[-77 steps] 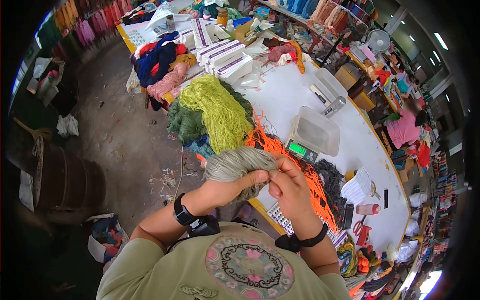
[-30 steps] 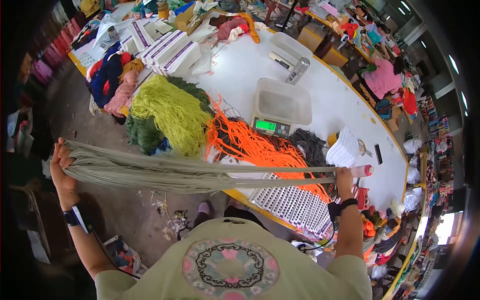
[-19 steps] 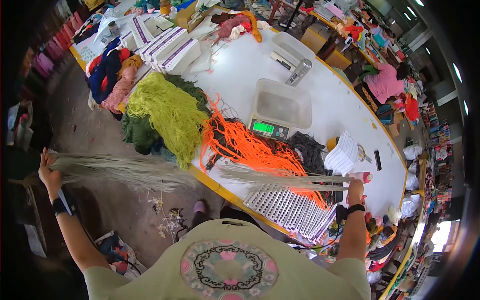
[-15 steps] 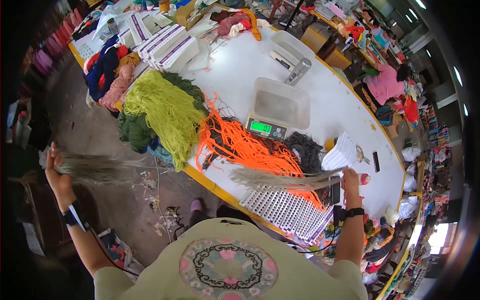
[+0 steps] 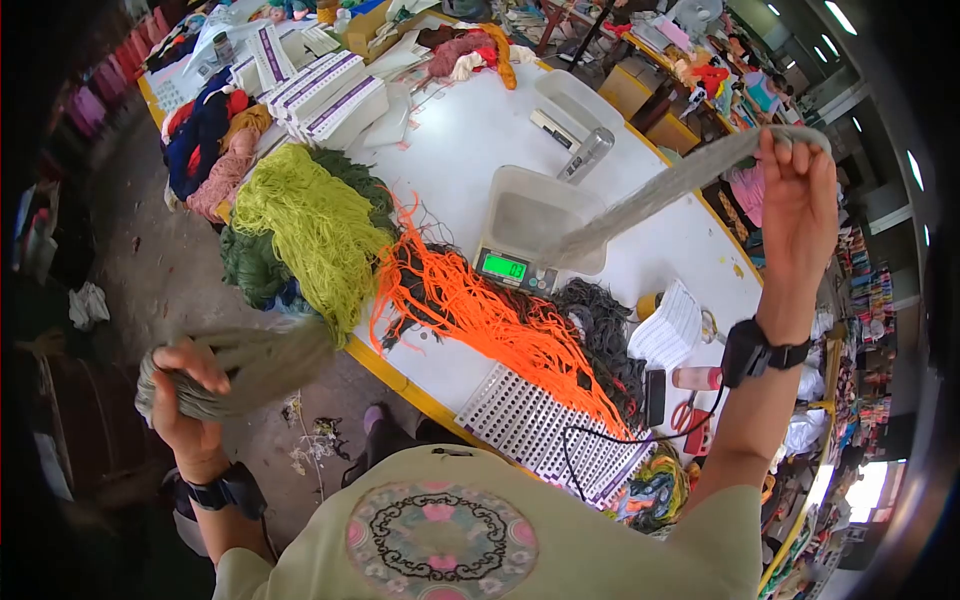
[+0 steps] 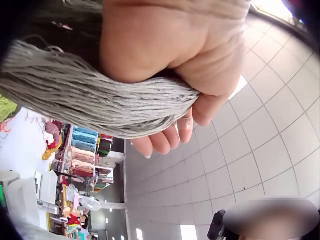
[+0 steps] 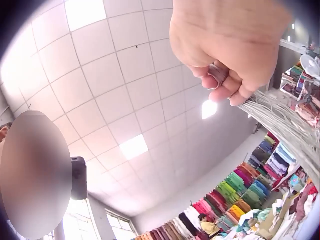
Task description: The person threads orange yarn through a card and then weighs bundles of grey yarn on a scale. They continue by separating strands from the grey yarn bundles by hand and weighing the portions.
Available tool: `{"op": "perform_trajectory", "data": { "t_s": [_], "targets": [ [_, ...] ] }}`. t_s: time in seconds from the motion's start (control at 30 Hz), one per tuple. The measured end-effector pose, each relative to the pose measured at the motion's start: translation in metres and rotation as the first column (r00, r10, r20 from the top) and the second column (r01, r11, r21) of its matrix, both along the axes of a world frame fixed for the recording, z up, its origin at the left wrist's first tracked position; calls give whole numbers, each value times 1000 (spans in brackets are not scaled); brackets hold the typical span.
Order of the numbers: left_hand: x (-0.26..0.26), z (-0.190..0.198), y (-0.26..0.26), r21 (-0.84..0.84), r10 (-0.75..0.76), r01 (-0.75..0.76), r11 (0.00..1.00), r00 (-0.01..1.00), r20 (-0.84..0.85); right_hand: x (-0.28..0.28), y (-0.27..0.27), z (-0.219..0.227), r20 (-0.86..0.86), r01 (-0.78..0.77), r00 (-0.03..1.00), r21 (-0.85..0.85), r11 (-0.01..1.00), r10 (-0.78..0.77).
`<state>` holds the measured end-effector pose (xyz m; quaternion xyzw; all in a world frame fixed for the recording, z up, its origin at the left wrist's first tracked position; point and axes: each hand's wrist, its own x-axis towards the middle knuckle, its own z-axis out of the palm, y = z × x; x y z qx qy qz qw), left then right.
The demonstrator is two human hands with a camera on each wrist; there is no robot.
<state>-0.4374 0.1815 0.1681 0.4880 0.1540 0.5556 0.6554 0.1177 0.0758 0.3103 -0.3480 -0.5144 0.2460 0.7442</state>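
My left hand (image 5: 188, 425) grips a looped skein of grey yarn (image 5: 265, 372) low at the left, over the floor beside the table. Its strands trail toward the right, blurred. In the left wrist view the thumb and fingers close round the thick grey bundle (image 6: 110, 102). Raised high at the right, my right hand (image 5: 797, 225) grips a second grey yarn bundle (image 5: 670, 190) by its end. That bundle stretches down to the left, overlapping the clear plastic tub (image 5: 520, 195) on the scale in the head view. Curled fingers hold the strands (image 7: 282, 120) in the right wrist view.
The white table (image 5: 450, 130) bears lime yarn (image 5: 310, 225), orange strands (image 5: 490, 335), dark grey yarn (image 5: 600, 315) and a digital scale (image 5: 515, 270). Punched white cards (image 5: 545, 430) lie along the front edge, and red-handled scissors (image 5: 683, 412) lie at the right. White boxes (image 5: 330, 95) are stacked behind.
The single grey hank, first held in both hands and then stretched between them, has come apart into two bundles. The right hand has swung up and forward; the left has moved inward and down.
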Motion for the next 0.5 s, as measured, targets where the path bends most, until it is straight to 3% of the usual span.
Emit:
{"op": "perform_trajectory", "data": {
  "t_s": [0.07, 0.1, 0.13, 0.2, 0.23, 0.27, 0.3, 0.33, 0.4, 0.5],
  "targets": [
    [3, -7, -13, -136, -62, 53, 989, 996, -61, 6, 18, -2, 5, 10, 1000, 12, 1000, -10],
    [11, -17, -22, -149, 36, -48, 988, 996, -85, 11, 27, -15, 34, 31, 999, -5, 1000, -31],
    [16, -21, -27, -149, 41, -52, 987, 996, -81, 16, 36, -31, 63, 55, 997, -20, 998, -53],
    [23, -25, -34, -173, -80, 54, 983, 986, -149, 30, 57, -99, 157, 211, 970, -170, 962, -185],
    [31, -27, -38, -210, -55, 20, 977, 985, -162, 21, 64, -131, 334, 375, 905, -327, 867, -266],
    [38, -29, -41, -211, -49, 15, 977, 986, -161, 26, 69, -176, 359, 393, 904, -490, 779, -230],
    [44, -31, -43, -225, -52, 4, 974, 977, -208, 26, 70, -220, 580, 531, 801, -570, 627, -151],
    [51, -32, -46, -238, -55, -8, 971, 965, -257, 26, 70, -263, 788, 696, 613, -503, 513, -59],
    [66, -32, -54, -290, -17, -60, 955, 966, -257, 0, 52, -303, 901, 784, 431, -399, 475, 46],
    [71, -31, -54, -354, -129, 3, 935, 935, -331, -16, 24, -358, 928, 816, 362, -362, 451, 90]
  ]
}}
